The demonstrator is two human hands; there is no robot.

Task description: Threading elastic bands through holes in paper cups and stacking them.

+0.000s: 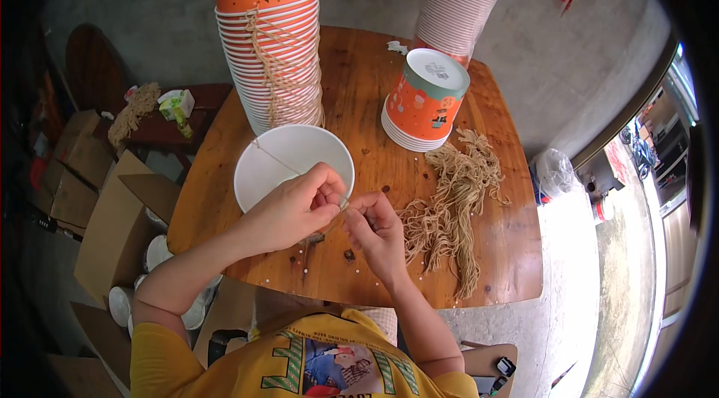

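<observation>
A: Which containers are shown?

B: An open white bucket (258, 177), mouth upward, stands at the near left of the wooden tabletop (494, 263); its visible interior is plain white. Behind it rises a tall stack of orange buckets (262, 5), nested mouth down, white rims layered, with tan strands (273, 80) draped over its side.

A: And elsewhere?

B: At the far right, a shorter nest of orange buckets (423, 110), likewise inverted, shows a green band and white base; near it leans a pale stack in clear wrap (458, 5). Lower left, a cardboard box (108, 241) holds white containers (120, 304).

A: Where is the cord (278, 160), and how does it look?

B: Thin and pale tan, it runs from the white bucket's rim to the left hand (320, 192), whose fingers are curled closed upon it. The right hand (358, 214) pinches it just beside, thumb against forefinger. Loose, crinkled yarn (457, 196) lies to the right.
</observation>
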